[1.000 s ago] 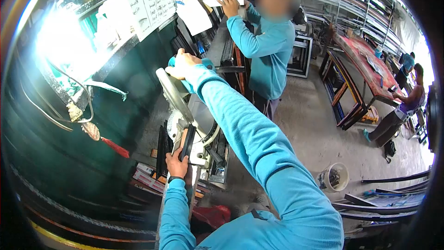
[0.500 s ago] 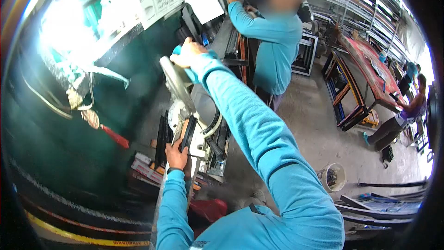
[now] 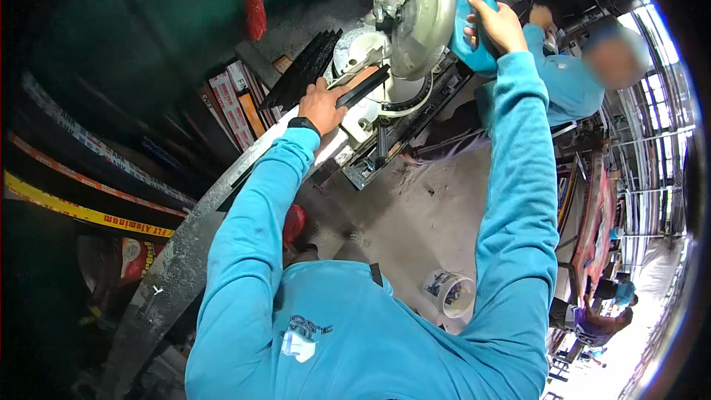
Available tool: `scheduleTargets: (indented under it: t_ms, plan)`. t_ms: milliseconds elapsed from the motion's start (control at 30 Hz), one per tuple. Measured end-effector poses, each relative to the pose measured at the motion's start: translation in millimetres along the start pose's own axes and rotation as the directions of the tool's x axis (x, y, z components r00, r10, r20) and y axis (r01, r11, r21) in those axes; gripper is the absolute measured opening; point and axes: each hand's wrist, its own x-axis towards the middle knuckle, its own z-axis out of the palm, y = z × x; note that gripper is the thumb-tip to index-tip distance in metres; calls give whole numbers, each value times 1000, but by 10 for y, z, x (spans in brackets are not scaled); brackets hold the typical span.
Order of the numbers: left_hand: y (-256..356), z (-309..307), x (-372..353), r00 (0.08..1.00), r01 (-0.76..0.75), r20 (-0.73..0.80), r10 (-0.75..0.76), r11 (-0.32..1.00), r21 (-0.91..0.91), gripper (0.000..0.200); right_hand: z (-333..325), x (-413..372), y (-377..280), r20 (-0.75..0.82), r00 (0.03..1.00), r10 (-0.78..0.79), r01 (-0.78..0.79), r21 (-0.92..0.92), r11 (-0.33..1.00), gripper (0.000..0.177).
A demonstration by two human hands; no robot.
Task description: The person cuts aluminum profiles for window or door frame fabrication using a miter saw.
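Note:
My right hand (image 3: 501, 26) is wrapped round the teal handle (image 3: 480, 61) of a miter saw. The saw's pale blade guard (image 3: 424, 26) stands upright, raised above the base. On the saw bed (image 3: 361, 122) lies a short black frame profile (image 3: 366, 87), set at a slant and with a wood-toned side. My left hand (image 3: 323, 107), with a black band at the wrist, grips the near end of this profile, thumb to one side and fingers over the other. Its tip reaches towards the guard.
A long dusty metal rail (image 3: 178, 270) runs from the saw towards the lower left. Boxed and labelled stock (image 3: 232, 107) leans behind it. Close beyond the handle, a co-worker (image 3: 570, 81) bends over. A white bucket (image 3: 450, 293) stands on the floor.
The view has swung down and to the left, bringing the saw and both arms into fuller view. Both hands keep their grips. The co-worker's raised hand has come down from the papers.

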Motion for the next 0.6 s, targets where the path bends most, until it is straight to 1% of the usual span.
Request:
scheduleTargets:
  t_ms: [33, 133, 167, 267, 300, 400, 467, 533, 600]
  plan:
    - [-49, -19, -14, 999, -29, 23, 29, 1000, 1, 55, 7, -37, -13, -1, 1000, 5, -5, 19, 1000, 54]
    - [-85, 26, -26, 999, -45, -11, 45, 999, 15, 54, 56, -108, 13, -13, 1000, 24, -23, 96, 995, 48]
    - [-74, 47, -15, 999, -35, -8, 36, 999, 27, 53, 54, -138, 14, 2, 1000, 15, -15, 81, 997, 49]
    - [-75, 125, 29, 995, -39, -90, 41, 999, 21, 51, 123, -240, 49, -24, 999, 35, -31, 132, 991, 48]
    - [-63, 120, 35, 997, -26, -78, 27, 999, 22, 50, 141, -269, 70, -37, 998, 48, -43, 133, 990, 49]
    - [-31, 68, 30, 999, 0, -52, 1, 1000, 30, 49, 215, -361, 180, -111, 993, 52, -35, 150, 988, 52]
    - [-29, 72, 27, 999, 2, -34, -1, 1000, 28, 49, 266, -452, 220, -129, 991, 42, -19, 170, 985, 60]
    - [-38, 97, 24, 998, -10, -63, 10, 1000, 10, 45, 297, -520, 230, -132, 990, 48, -26, 158, 987, 57]
    - [-38, 83, 25, 997, -23, -80, 24, 1000, 8, 44, 318, -566, 217, -152, 987, 43, -18, 160, 987, 61]
